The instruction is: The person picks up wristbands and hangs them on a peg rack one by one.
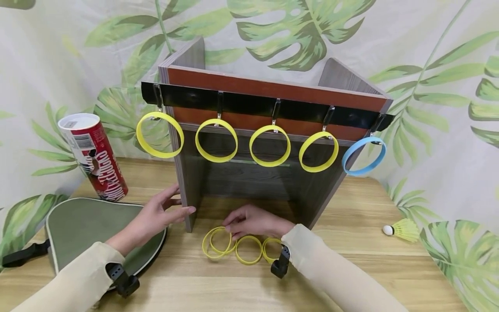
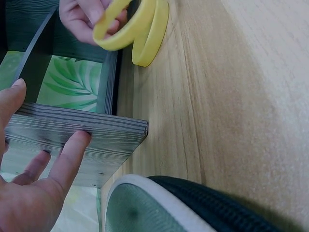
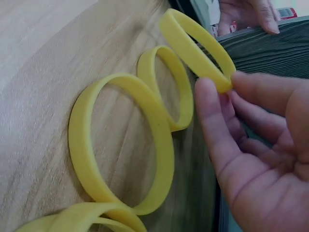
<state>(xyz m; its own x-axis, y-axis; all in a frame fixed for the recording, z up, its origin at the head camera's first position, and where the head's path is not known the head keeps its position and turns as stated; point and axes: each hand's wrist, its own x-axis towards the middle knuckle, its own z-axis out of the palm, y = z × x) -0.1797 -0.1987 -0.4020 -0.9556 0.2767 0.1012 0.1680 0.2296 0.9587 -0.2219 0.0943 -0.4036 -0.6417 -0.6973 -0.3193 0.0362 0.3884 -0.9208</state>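
My right hand (image 1: 255, 221) pinches a yellow silicone wristband (image 3: 186, 48) between thumb and fingertips, tilted up off the table. Beside it, several more yellow wristbands (image 3: 79, 135) lie on the wood, some overlapping. My left hand (image 1: 161, 208) holds the left side panel of a grey wooden stand (image 2: 82, 118), its thumb at the front edge and its fingers against the outer face. From hooks on a black strip (image 1: 249, 100) across the stand hang several yellow wristbands (image 1: 160, 154) and, at the far right, one blue wristband (image 1: 364, 171).
Left of the stand, a red-and-white cylindrical can (image 1: 95, 158) stands upright behind a green zippered case (image 1: 89, 225). A yellow shuttlecock (image 1: 405, 229) lies at the right of the wooden table (image 1: 370, 260). Behind everything hangs a leaf-patterned cloth (image 1: 421, 108).
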